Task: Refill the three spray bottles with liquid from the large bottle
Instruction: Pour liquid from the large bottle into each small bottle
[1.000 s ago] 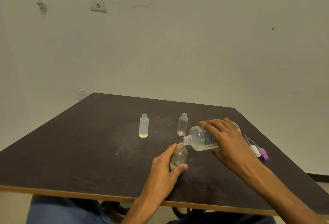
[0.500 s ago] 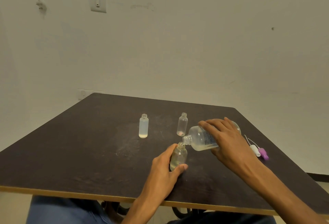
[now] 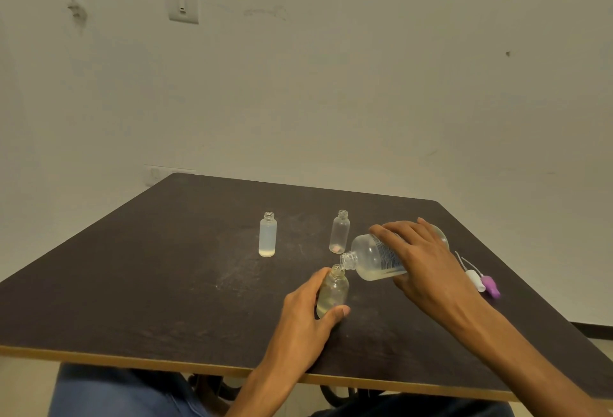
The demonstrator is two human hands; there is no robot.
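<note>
My right hand (image 3: pixel 421 260) grips the large clear bottle (image 3: pixel 371 259), tipped on its side with its open mouth over the neck of a small spray bottle (image 3: pixel 333 290). That small bottle stands on the dark table (image 3: pixel 149 284), holds pale yellowish liquid, and is gripped by my left hand (image 3: pixel 306 315). A frosted small bottle (image 3: pixel 267 234) stands uncapped farther left. A clear small bottle (image 3: pixel 339 232), also uncapped, stands behind the large bottle's neck.
A white spray cap (image 3: pixel 475 279) and a purple spray cap (image 3: pixel 490 286) lie on the table right of my right hand. The table's front edge runs just below my wrists. A pale wall stands behind the table.
</note>
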